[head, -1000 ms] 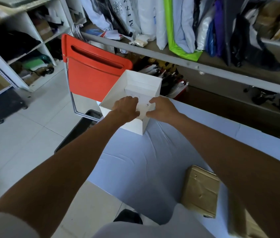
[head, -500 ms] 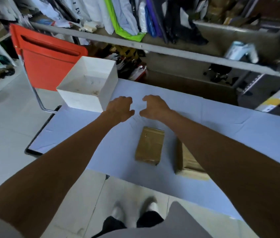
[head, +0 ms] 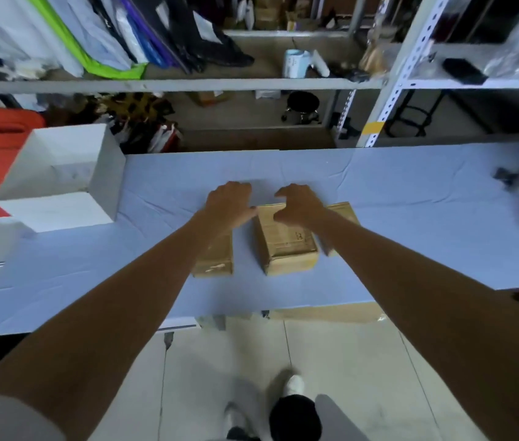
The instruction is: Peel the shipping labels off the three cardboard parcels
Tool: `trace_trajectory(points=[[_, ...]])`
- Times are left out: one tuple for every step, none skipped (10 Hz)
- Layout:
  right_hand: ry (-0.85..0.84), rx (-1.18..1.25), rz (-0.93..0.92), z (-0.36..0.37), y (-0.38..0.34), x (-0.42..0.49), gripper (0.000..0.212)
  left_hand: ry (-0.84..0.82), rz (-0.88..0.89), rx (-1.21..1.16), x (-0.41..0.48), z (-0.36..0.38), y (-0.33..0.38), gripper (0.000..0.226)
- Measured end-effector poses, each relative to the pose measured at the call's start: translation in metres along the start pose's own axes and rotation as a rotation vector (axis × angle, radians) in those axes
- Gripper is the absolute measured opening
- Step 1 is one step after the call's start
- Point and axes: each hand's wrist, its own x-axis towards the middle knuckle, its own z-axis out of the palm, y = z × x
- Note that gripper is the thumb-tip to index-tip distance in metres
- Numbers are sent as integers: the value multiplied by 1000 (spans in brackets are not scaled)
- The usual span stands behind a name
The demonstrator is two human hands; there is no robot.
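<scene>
**Both hands loose over the parcels**

Three cardboard parcels in a row on the blue cloth, near its front edge: left parcel, middle parcel, right parcel. Left hand above the far end of the left parcel, fingers loosely curled, holding nothing, thumb just beside the middle parcel's corner. Right hand over the far end of the middle parcel, fingers half curled, gripping nothing; contact with the top unclear. Left and right parcels partly hidden by the forearms. Open white box well apart at the cloth's left end.
</scene>
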Motion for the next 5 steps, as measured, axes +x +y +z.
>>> trace_trajectory(points=[[-5,-3,56,-9,29,-14,59,4,23,26,-1,8,31,39],[6,-10,62,-19,55,-25,58,-19,0,18,0,14,58,41],[-10,-10,31,-33,79,-35,52,-35,-40,28,0,16,88,39],[-49,-46,-15,-40,103,-42,50,-48,-88,-10,1,25,115,35],[-80,-79,-17,-46,121,-44,47,-39,-115,-39,2,27,135,33]])
